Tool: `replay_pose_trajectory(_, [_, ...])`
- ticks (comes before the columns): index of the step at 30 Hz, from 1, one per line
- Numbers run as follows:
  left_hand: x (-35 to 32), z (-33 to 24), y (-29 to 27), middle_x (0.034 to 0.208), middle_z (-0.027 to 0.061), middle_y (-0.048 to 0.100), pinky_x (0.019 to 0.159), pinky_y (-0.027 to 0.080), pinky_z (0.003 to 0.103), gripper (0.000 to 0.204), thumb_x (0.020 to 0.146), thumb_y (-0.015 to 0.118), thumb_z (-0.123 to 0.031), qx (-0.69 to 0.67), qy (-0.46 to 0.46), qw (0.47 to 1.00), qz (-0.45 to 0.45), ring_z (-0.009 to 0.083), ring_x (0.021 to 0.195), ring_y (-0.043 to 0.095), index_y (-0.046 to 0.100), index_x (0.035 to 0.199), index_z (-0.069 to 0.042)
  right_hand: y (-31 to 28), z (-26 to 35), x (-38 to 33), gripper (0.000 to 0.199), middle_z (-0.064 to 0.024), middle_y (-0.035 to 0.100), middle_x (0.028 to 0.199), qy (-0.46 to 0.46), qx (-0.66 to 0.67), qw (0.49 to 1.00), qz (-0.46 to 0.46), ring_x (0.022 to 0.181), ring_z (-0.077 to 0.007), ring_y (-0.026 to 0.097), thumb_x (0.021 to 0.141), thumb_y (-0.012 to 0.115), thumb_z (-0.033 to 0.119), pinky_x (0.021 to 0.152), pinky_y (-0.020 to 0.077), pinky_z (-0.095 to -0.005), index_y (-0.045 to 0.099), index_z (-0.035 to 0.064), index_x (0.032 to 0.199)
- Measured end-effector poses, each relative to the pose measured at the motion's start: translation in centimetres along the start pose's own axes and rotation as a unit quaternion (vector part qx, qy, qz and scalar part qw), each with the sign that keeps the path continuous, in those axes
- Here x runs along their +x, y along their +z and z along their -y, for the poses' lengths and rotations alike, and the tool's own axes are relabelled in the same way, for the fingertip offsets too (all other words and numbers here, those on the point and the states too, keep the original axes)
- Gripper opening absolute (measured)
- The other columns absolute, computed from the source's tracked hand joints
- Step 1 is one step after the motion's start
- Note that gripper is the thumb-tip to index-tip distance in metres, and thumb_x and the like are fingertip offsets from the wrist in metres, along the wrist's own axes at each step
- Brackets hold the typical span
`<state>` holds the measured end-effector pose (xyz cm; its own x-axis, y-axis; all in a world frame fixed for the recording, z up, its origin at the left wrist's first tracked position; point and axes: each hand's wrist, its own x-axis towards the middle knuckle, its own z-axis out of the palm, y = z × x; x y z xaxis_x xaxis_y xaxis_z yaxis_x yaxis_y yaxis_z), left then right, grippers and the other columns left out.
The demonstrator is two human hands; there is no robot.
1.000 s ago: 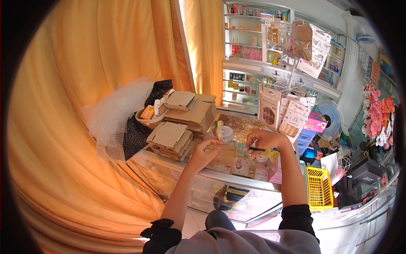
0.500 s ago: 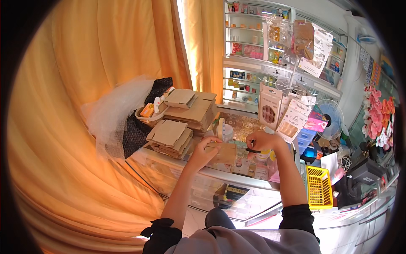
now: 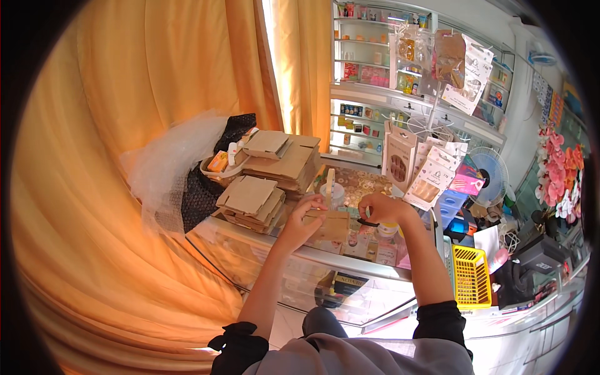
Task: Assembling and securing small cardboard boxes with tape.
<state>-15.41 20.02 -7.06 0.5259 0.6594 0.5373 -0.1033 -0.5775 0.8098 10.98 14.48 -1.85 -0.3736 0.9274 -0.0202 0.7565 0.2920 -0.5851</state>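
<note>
A small flat piece of brown cardboard (image 3: 333,229) lies over the front of the glass counter. My left hand (image 3: 301,220) grips its left side, thumb on the near face and fingers at the far edge. Just beyond those fingers stands a narrow pale yellow object (image 3: 330,186), close to a white round container (image 3: 338,194). To the right, my right hand (image 3: 382,211) is curled over the counter with a slim black object (image 3: 368,222) in its fingers; its kind does not show. A round container with a yellow-green label (image 3: 387,230) sits below that hand.
Folded cardboard boxes (image 3: 250,201) are stacked left of my hands, with a larger stack (image 3: 289,164) behind. A display stand holds packs (image 3: 431,178) at the right. Beside the counter are a yellow basket (image 3: 472,275) and a fan (image 3: 489,177). An orange curtain (image 3: 150,75) hangs left.
My right hand has shifted slightly left with the black object, toward the cardboard. The left hand's fingers have lifted a little; the cardboard stays nearly in place.
</note>
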Motion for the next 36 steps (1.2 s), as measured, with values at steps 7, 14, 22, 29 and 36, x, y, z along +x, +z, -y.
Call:
replay_pose_trajectory(7, [0.1, -0.2, 0.0, 0.135, 0.0144, 0.05, 0.105, 0.031, 0.034, 0.014, 0.084, 0.063, -0.006, -0.054, -0.05, 0.997, 0.022, 0.0242, 0.129, 0.043, 0.061, 0.098, -0.004, 0.4, 0.3, 0.2, 0.022, -0.0058, 0.06, 0.065, -0.011, 0.044, 0.999, -0.011, 0.066, -0.0169, 0.058, 0.062, 0.078, 0.014, 0.059, 0.0433, -0.0307, 0.06, 0.0025, 0.066])
replay_pose_trajectory(14, [0.1, -0.2, -0.1, 0.135, 0.0137, 0.049, 0.105, 0.031, 0.034, 0.014, 0.083, 0.063, -0.005, -0.042, -0.03, 0.999, 0.016, 0.0241, 0.129, 0.043, 0.061, 0.097, -0.005, 0.0, 2.8, -0.5, 0.016, -0.0069, 0.065, 0.075, 0.008, 0.072, 0.997, -0.006, 0.07, -0.0169, 0.061, 0.069, 0.073, 0.015, 0.064, 0.0475, -0.0305, 0.065, 0.0023, 0.075])
replay_pose_trajectory(22, [0.0, 0.3, 0.0, 0.122, 0.0096, 0.05, 0.103, 0.033, 0.033, 0.016, 0.079, 0.065, -0.005, 0.016, 0.005, 1.0, -0.002, 0.0227, 0.12, 0.047, 0.062, 0.094, -0.005, 3.6, 1.9, 3.3, 0.016, -0.0044, 0.061, 0.084, -0.105, 0.086, 0.953, -0.273, 0.075, -0.0146, 0.057, 0.086, 0.065, 0.015, 0.065, 0.0457, -0.0274, 0.064, 0.0053, 0.098])
replay_pose_trajectory(29, [0.0, 0.4, 0.2, 0.119, 0.0097, 0.05, 0.102, 0.034, 0.034, 0.018, 0.077, 0.066, -0.005, 0.026, 0.0, 1.0, -0.016, 0.0231, 0.119, 0.047, 0.063, 0.095, -0.005, 4.1, 2.0, 4.1, 0.013, -0.0006, 0.06, 0.091, -0.1, 0.158, 0.965, -0.183, 0.078, -0.0089, 0.054, 0.09, 0.063, 0.012, 0.068, 0.0438, -0.0235, 0.063, 0.0055, 0.101])
replay_pose_trajectory(36, [0.1, -0.2, 0.1, 0.118, 0.01, 0.05, 0.101, 0.035, 0.033, 0.018, 0.078, 0.065, -0.006, 0.028, 0.003, 1.0, -0.009, 0.0235, 0.117, 0.048, 0.062, 0.095, -0.005, 4.3, 2.8, 4.1, 0.01, -0.0003, 0.064, 0.086, -0.107, 0.313, 0.918, -0.218, 0.073, -0.0054, 0.053, 0.09, 0.061, 0.012, 0.064, 0.0447, -0.0228, 0.063, 0.0022, 0.091])
